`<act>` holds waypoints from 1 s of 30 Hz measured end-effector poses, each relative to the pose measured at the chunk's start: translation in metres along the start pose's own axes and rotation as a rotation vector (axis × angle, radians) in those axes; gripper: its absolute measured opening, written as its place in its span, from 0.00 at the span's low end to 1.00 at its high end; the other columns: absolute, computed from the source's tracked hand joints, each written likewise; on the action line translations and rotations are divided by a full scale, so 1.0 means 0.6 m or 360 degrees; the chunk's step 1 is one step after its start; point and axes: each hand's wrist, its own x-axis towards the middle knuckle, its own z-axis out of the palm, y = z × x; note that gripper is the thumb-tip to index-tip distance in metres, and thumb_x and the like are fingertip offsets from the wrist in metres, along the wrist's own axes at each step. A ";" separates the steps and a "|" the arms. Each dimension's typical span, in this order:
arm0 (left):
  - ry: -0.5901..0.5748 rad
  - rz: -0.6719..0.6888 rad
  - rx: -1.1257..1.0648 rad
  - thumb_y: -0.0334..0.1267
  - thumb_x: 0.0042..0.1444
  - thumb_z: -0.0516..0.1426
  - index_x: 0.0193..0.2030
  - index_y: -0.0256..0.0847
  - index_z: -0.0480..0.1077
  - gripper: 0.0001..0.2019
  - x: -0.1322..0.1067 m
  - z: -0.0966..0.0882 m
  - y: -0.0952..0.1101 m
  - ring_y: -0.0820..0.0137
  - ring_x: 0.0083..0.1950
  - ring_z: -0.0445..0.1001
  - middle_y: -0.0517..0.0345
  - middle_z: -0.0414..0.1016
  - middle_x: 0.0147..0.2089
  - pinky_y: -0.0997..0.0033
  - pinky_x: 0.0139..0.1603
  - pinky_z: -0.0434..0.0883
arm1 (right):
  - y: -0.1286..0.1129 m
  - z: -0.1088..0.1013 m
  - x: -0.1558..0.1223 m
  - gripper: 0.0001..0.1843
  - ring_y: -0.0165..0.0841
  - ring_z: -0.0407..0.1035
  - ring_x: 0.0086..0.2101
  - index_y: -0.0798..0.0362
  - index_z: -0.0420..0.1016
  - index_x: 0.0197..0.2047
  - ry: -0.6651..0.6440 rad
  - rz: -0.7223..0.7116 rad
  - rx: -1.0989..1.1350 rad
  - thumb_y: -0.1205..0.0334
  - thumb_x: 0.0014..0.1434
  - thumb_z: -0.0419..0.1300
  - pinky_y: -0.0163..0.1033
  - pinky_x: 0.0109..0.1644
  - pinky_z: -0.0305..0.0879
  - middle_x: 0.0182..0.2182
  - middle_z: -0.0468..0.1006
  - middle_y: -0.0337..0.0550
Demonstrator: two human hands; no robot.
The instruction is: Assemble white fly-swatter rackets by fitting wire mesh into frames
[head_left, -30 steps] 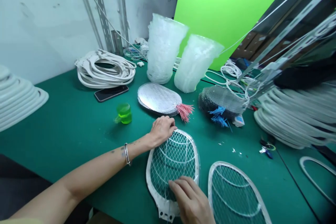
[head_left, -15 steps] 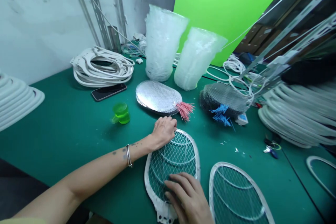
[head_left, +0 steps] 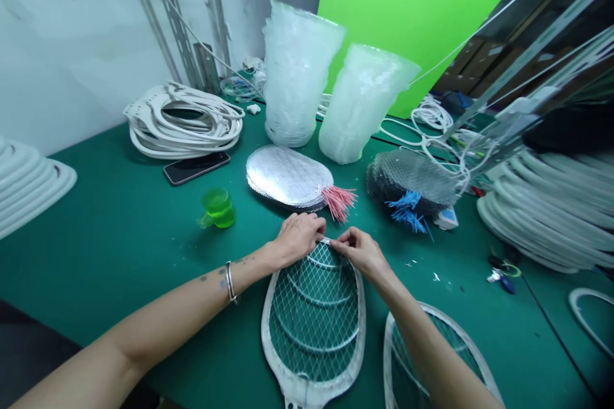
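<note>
A white racket-shaped frame point(head_left: 355, 358) with a metal mesh and curved ribs inside lies on the green table in front of me, its neck toward me. My left hand point(head_left: 300, 236) is closed on the far rim, left of its top. Beside it, my right hand point(head_left: 361, 252) pinches the same rim with thumb and fingertips, just right of the top. A small pale bit of the rim shows between the two hands. Under my right forearm lies a second racket frame point(head_left: 472, 339), partly covered. Beyond my hands sits a stack of oval metal meshes point(head_left: 288, 176) with red wires point(head_left: 339, 201).
A green cup point(head_left: 218, 208) and a phone point(head_left: 196, 168) lie to the left, near stacked white frames point(head_left: 185, 121). Two tall translucent stacks point(head_left: 302, 77) stand behind. To the right are dark meshes point(head_left: 407, 179) with blue wires, keys point(head_left: 501, 276) and more stacked frames point(head_left: 551, 217).
My right hand has moved from above the frame's lower part up to its far rim and now pinches there. My left hand stays on the rim.
</note>
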 end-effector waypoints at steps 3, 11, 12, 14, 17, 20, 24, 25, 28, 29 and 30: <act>-0.0041 -0.0006 -0.0020 0.32 0.61 0.53 0.36 0.42 0.69 0.05 0.005 -0.002 -0.001 0.67 0.40 0.70 0.59 0.72 0.38 0.67 0.40 0.62 | 0.009 0.004 -0.003 0.13 0.31 0.70 0.27 0.50 0.69 0.29 -0.0062 0.0044 0.0020 0.49 0.53 0.62 0.34 0.29 0.58 0.26 0.77 0.37; -0.0052 -0.0012 -0.0058 0.31 0.59 0.54 0.36 0.41 0.66 0.02 0.005 0.011 -0.008 0.66 0.40 0.69 0.58 0.72 0.38 0.67 0.40 0.63 | -0.018 -0.006 0.003 0.11 0.31 0.67 0.26 0.49 0.65 0.25 -0.0128 0.0103 -0.0121 0.55 0.51 0.63 0.35 0.28 0.55 0.24 0.76 0.36; -0.0028 -0.0013 -0.0059 0.30 0.59 0.53 0.36 0.41 0.66 0.03 0.004 0.015 -0.009 0.67 0.40 0.69 0.58 0.72 0.38 0.67 0.40 0.63 | -0.022 -0.007 0.008 0.11 0.31 0.67 0.26 0.49 0.66 0.24 -0.0125 0.0098 -0.0141 0.57 0.50 0.64 0.35 0.28 0.54 0.23 0.75 0.36; 0.0033 -0.0007 -0.0057 0.29 0.59 0.54 0.35 0.41 0.67 0.04 0.003 0.020 -0.010 0.66 0.41 0.69 0.58 0.71 0.38 0.66 0.43 0.63 | -0.029 -0.012 0.017 0.13 0.31 0.66 0.24 0.49 0.66 0.21 -0.0110 0.0077 -0.0160 0.59 0.46 0.67 0.35 0.28 0.54 0.21 0.74 0.35; 0.0115 -0.0019 -0.0084 0.34 0.61 0.56 0.35 0.41 0.70 0.04 -0.003 0.016 -0.012 0.65 0.44 0.70 0.58 0.71 0.40 0.63 0.47 0.63 | -0.031 -0.022 0.005 0.12 0.31 0.67 0.25 0.50 0.69 0.23 -0.0008 0.0008 -0.0122 0.57 0.45 0.68 0.35 0.29 0.57 0.23 0.75 0.36; 0.0229 -0.0076 -0.0182 0.43 0.62 0.57 0.43 0.40 0.71 0.09 -0.033 0.000 -0.012 0.63 0.49 0.69 0.54 0.70 0.47 0.61 0.50 0.63 | -0.020 -0.027 -0.066 0.13 0.32 0.69 0.32 0.50 0.72 0.36 0.0249 -0.0048 -0.0058 0.51 0.54 0.63 0.37 0.37 0.62 0.34 0.78 0.40; -0.0001 0.0524 -0.0514 0.44 0.62 0.57 0.39 0.39 0.73 0.10 -0.135 -0.023 -0.007 0.68 0.45 0.71 0.56 0.74 0.42 0.67 0.49 0.65 | -0.003 -0.007 -0.241 0.09 0.34 0.70 0.34 0.50 0.73 0.39 0.0451 -0.0397 -0.0067 0.54 0.62 0.58 0.40 0.41 0.64 0.35 0.77 0.42; -0.0142 0.0724 -0.0556 0.44 0.61 0.59 0.38 0.40 0.74 0.10 -0.167 -0.025 -0.004 0.68 0.45 0.71 0.55 0.75 0.41 0.68 0.49 0.66 | 0.000 0.004 -0.286 0.05 0.34 0.71 0.36 0.49 0.74 0.40 0.0416 -0.0620 -0.0087 0.58 0.62 0.59 0.40 0.41 0.65 0.35 0.78 0.42; -0.0290 0.0981 -0.0448 0.40 0.61 0.59 0.44 0.40 0.75 0.08 -0.248 -0.016 -0.001 0.67 0.46 0.71 0.53 0.76 0.44 0.68 0.47 0.68 | 0.008 0.045 -0.386 0.12 0.35 0.72 0.36 0.47 0.76 0.46 0.0316 -0.1034 -0.0169 0.69 0.62 0.57 0.40 0.41 0.68 0.36 0.80 0.42; -0.0271 0.1005 -0.0388 0.37 0.63 0.57 0.46 0.40 0.74 0.07 -0.265 -0.010 -0.001 0.67 0.46 0.71 0.53 0.76 0.44 0.68 0.47 0.68 | 0.010 0.057 -0.403 0.15 0.35 0.73 0.36 0.48 0.75 0.49 0.0288 -0.1100 -0.0194 0.71 0.62 0.56 0.41 0.41 0.68 0.37 0.80 0.42; -0.0251 0.1027 -0.0338 0.33 0.65 0.54 0.46 0.40 0.74 0.08 -0.276 -0.004 -0.002 0.68 0.45 0.72 0.53 0.77 0.44 0.68 0.48 0.69 | 0.011 0.067 -0.413 0.17 0.35 0.73 0.37 0.48 0.74 0.51 0.0266 -0.1144 -0.0215 0.72 0.62 0.55 0.41 0.41 0.69 0.37 0.80 0.42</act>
